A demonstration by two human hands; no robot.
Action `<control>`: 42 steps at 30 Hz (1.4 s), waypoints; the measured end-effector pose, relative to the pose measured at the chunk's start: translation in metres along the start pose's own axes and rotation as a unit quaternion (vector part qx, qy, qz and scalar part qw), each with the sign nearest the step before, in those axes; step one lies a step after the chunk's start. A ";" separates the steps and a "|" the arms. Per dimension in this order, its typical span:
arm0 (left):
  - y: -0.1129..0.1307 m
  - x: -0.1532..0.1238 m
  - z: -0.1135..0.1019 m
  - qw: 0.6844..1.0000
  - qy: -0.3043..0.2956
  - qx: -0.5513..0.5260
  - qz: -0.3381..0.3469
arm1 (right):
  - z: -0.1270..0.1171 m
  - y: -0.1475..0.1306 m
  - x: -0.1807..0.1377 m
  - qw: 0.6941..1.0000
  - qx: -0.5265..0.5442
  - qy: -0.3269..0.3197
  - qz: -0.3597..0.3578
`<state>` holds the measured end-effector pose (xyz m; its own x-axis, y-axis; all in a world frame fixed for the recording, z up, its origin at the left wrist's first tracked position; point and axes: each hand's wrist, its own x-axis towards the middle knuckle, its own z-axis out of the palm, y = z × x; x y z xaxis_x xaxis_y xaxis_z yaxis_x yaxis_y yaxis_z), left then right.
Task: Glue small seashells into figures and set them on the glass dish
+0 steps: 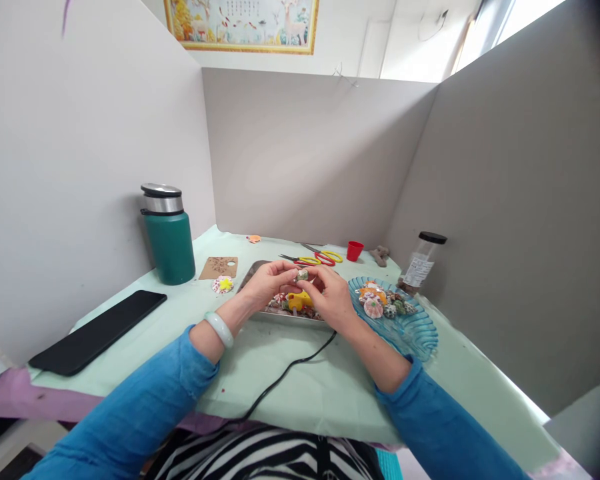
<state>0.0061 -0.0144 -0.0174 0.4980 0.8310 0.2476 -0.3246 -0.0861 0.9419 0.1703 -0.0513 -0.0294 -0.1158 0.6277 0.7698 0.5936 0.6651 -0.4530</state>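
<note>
My left hand [271, 283] and my right hand [329, 293] meet over a metal tray [285, 320]. Between their fingertips is a small greenish, speckled shell [301, 274], pinched from both sides. Below my hands, a yellow glue gun [300, 302] lies in the tray among many small shells and bits, partly hidden by my fingers. Its black cord [293, 365] runs over the table towards me. To the right, a blue glass plate [420, 333] holds shells and an orange piece [371, 292].
Two pairs of scissors [325, 258] and a red cup [355, 251] stand behind the tray. At left are a green bottle [169, 243], a black phone [100, 330], a brown card [219, 267] and a flower-like piece [223, 285]. A clear jar [420, 263] leans at right. Grey partitions [310, 153] enclose the table.
</note>
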 end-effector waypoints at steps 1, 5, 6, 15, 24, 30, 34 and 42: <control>0.000 0.000 0.000 1.000 0.001 0.001 -0.001 | 0.000 0.000 0.000 1.000 0.000 0.000 0.000; 0.001 0.000 0.001 1.000 0.010 0.006 -0.002 | 0.001 0.001 0.000 1.000 -0.002 0.000 0.000; 0.001 -0.001 0.001 1.000 0.011 0.006 -0.003 | 0.000 0.001 0.000 1.000 -0.002 0.000 0.000; 0.002 0.000 -0.002 1.000 -0.003 -0.010 -0.010 | -0.001 -0.002 0.001 1.000 0.004 0.002 0.001; 0.001 0.002 -0.008 0.999 -0.012 -0.025 -0.025 | -0.002 -0.001 0.001 1.000 0.019 -0.009 0.002; 0.005 0.000 -0.004 1.000 -0.004 -0.014 -0.018 | -0.001 0.000 0.001 0.999 0.031 -0.016 0.006; 0.004 0.000 -0.004 1.000 -0.006 -0.005 -0.015 | -0.001 0.000 0.001 1.000 0.026 -0.014 0.000; 0.004 -0.001 -0.005 1.000 -0.014 0.005 -0.009 | -0.002 0.000 0.001 0.999 0.030 -0.016 -0.004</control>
<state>0.0003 -0.0123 -0.0149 0.5263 0.8166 0.2372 -0.3080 -0.0769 0.9483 0.1714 -0.0515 -0.0280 -0.1458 0.6342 0.7593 0.5435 0.6927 -0.4741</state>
